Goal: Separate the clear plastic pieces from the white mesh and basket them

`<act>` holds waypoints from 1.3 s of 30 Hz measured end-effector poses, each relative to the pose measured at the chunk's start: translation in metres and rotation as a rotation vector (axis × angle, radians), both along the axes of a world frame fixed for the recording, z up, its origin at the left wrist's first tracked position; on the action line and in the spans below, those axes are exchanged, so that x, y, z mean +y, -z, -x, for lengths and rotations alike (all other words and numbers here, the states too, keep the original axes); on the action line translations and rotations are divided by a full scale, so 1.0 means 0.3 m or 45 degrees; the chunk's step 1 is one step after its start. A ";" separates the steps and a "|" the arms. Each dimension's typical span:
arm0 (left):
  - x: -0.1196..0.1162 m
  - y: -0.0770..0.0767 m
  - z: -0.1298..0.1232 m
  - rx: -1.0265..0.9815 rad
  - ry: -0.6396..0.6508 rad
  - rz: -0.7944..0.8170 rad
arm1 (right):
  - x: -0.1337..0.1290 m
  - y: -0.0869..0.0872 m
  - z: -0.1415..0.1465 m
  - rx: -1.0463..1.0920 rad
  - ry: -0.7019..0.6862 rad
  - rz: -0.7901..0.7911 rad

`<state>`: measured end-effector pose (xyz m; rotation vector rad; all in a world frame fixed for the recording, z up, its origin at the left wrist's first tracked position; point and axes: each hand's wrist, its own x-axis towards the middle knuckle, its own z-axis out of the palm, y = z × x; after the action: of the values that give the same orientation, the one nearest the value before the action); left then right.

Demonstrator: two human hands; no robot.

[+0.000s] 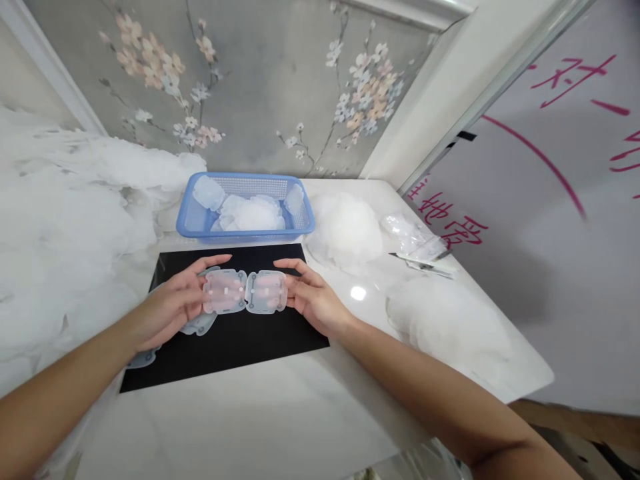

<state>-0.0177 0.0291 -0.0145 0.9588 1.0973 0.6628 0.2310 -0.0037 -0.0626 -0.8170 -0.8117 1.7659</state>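
Two translucent plastic pieces with notched, rounded edges are held up side by side over a black mat (pixel 260 337). My left hand (pixel 177 300) grips the left translucent piece (pixel 226 291) by its outer side, fingers showing through from behind. On the right, my right hand (pixel 313 293) pinches the outer edge of the right translucent piece (pixel 267 292). Their inner edges meet or nearly meet; whether they are joined I cannot tell. Partly hidden under my left hand, another translucent piece (pixel 200 325) lies on the mat, and one more (pixel 144 359) shows below my left wrist.
Behind the mat stands a blue basket (pixel 240 235) with several translucent pieces inside. A large white translucent heap (pixel 65 253) fills the left side. To the right are a pile of pieces (pixel 345 230), a clear plastic bag (pixel 413 233), a slim knife-like tool (pixel 425 265) and another pile (pixel 445 320).
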 end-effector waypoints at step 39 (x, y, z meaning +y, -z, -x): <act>-0.012 -0.006 0.007 0.115 0.408 -0.203 | -0.018 -0.018 0.004 -0.057 0.017 0.041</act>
<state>-0.0200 0.0254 -0.0127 1.2804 0.9507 0.4514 0.2296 -0.0093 -0.0572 -0.8846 -0.8070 1.7581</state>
